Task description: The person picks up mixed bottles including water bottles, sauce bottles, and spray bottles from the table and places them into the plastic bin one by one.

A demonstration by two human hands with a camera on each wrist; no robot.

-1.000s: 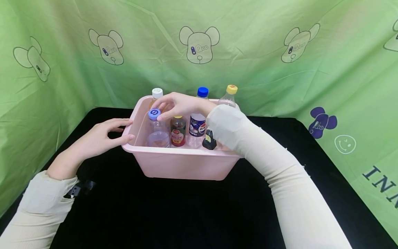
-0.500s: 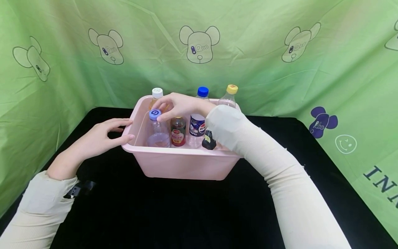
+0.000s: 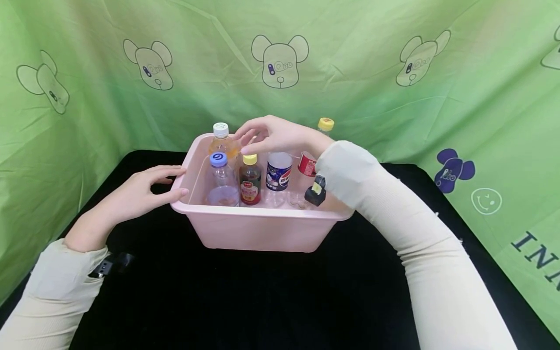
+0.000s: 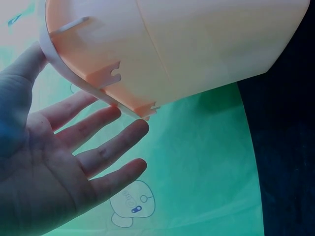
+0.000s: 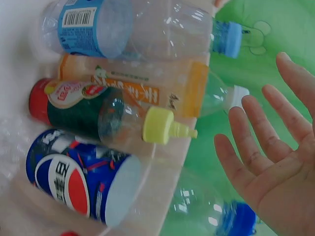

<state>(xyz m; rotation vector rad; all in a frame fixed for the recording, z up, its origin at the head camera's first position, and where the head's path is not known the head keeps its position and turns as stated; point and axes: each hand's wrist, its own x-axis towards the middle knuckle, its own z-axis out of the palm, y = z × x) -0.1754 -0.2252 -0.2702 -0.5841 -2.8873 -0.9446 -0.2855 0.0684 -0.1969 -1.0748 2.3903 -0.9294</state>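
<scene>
My left hand (image 3: 142,194) touches the left rim of a pink plastic tub (image 3: 258,228), thumb and fingers spread. The left wrist view shows its fingers straight along the rim. Above the tub, my right hand (image 3: 280,136) hovers with loosely bent fingers, holding nothing. Below and left of it stands a clear bottle with a light blue cap (image 3: 223,192); behind that is an orange-drink bottle with a white cap (image 3: 223,146). A small dark sauce bottle with a yellow cap (image 3: 250,184) stands under the fingertips. Beside it is a Pepsi bottle (image 3: 278,175), its top hidden by my hand.
A red-labelled bottle (image 3: 307,164) with a yellow cap stands at the tub's right end, partly behind my wrist. The tub sits on a black cloth (image 3: 245,301). Green printed curtains (image 3: 350,58) hang close behind and at both sides.
My right hand has left the light blue cap, moving right and slightly up. More of the white-capped and small yellow-capped bottles now shows. The left hand has stayed on the rim.
</scene>
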